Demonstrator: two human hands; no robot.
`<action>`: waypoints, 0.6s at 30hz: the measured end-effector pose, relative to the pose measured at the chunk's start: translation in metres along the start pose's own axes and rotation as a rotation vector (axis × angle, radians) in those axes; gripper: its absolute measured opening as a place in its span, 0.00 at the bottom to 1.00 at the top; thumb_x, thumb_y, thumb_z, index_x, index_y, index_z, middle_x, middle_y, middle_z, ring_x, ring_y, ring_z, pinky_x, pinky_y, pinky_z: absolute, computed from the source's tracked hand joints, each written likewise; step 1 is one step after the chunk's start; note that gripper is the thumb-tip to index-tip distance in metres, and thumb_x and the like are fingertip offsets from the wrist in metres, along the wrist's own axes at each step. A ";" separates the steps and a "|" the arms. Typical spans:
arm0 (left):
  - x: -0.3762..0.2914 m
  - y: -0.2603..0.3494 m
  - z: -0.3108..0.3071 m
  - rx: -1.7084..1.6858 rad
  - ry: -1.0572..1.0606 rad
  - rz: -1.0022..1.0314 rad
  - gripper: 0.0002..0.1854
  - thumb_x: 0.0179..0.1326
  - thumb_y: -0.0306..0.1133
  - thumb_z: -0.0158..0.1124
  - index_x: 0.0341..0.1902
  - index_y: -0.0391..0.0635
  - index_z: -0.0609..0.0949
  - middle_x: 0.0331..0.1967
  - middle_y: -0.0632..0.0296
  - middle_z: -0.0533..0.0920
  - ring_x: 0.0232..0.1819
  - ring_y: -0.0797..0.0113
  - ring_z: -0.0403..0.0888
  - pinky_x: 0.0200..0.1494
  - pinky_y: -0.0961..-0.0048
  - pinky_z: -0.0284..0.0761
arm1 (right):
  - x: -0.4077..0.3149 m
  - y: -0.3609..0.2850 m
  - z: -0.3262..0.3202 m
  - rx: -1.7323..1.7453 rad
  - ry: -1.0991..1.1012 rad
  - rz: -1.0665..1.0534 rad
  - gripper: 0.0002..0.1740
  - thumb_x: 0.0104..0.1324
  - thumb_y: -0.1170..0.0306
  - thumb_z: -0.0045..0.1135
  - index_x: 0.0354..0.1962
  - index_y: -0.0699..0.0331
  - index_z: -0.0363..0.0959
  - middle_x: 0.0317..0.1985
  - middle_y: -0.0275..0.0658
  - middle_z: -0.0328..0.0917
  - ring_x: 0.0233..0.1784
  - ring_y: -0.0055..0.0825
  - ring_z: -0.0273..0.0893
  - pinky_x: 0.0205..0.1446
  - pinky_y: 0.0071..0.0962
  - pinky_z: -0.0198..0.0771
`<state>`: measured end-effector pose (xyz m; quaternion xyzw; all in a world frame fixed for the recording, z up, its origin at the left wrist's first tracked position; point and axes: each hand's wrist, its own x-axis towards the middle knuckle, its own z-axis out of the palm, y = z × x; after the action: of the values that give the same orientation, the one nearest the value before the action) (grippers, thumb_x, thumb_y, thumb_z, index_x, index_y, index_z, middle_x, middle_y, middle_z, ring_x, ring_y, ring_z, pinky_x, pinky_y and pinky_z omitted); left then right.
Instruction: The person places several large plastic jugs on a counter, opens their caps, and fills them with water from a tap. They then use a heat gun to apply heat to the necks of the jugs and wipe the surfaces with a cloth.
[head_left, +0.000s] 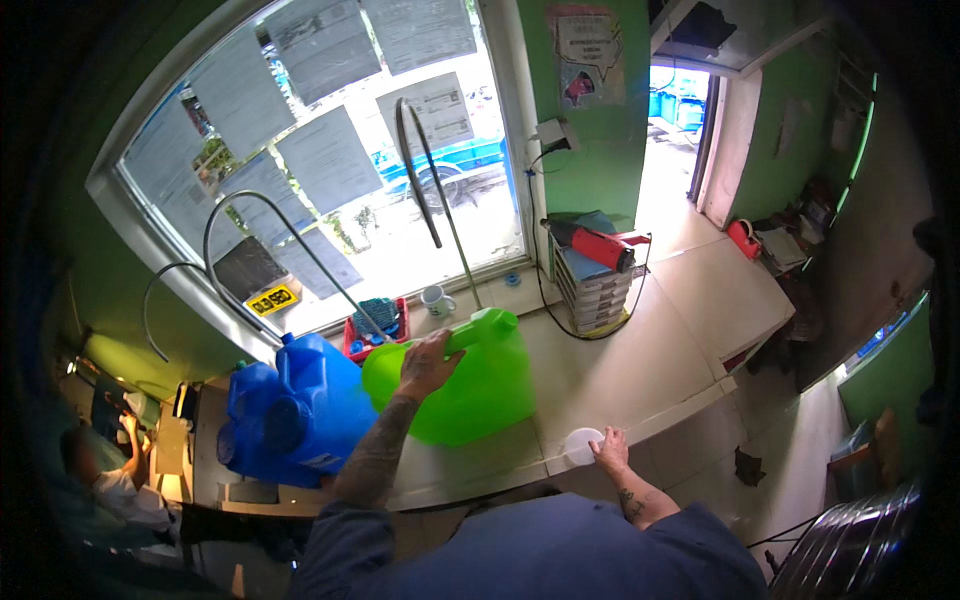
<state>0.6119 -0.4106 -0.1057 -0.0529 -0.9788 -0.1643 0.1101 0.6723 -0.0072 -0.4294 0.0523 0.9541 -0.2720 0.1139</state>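
A bright green plastic water container (480, 390) stands on the tiled counter (622, 375) in front of me. My left hand (429, 364) lies over its top handle, fingers curled around it. At the counter's front edge, my right hand (611, 448) holds a round, whitish translucent lid (583, 445) by its right side. Left of the green container are blue plastic water containers (322, 397) with large round caps. A curved metal faucet (442, 202) rises behind the green container, and another curved faucet (277, 206) arches behind the blue ones.
Behind the containers are a red basket (405, 319) with blue caps and a white mug (437, 301). A red-and-black heat gun (600, 246) lies on a small stack of drawers (592, 300) at the window's right. Another person (124, 480) is at the far left.
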 end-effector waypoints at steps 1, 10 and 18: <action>-0.004 0.002 0.002 -0.023 0.029 0.007 0.23 0.58 0.47 0.67 0.50 0.43 0.79 0.41 0.47 0.84 0.45 0.45 0.83 0.47 0.52 0.77 | -0.005 0.000 -0.001 -0.133 -0.031 -0.109 0.35 0.63 0.48 0.61 0.62 0.58 0.66 0.65 0.49 0.63 0.71 0.49 0.58 0.72 0.45 0.60; -0.053 0.013 -0.037 -0.178 -0.047 0.020 0.29 0.55 0.52 0.70 0.55 0.47 0.79 0.43 0.50 0.85 0.47 0.47 0.82 0.51 0.52 0.73 | -0.006 -0.027 0.004 -0.103 -0.028 -0.216 0.36 0.70 0.41 0.48 0.64 0.59 0.68 0.69 0.48 0.63 0.74 0.45 0.57 0.76 0.41 0.55; -0.083 -0.085 -0.041 -0.759 0.434 0.047 0.18 0.62 0.33 0.70 0.54 0.40 0.81 0.45 0.53 0.84 0.46 0.65 0.82 0.47 0.67 0.76 | -0.073 -0.109 -0.098 1.387 0.235 0.006 0.39 0.75 0.36 0.33 0.65 0.59 0.63 0.59 0.35 0.72 0.60 0.30 0.69 0.61 0.33 0.63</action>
<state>0.6889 -0.5093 -0.1139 -0.0763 -0.8017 -0.5172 0.2898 0.7073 -0.0503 -0.2750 0.1446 0.5663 -0.8100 -0.0486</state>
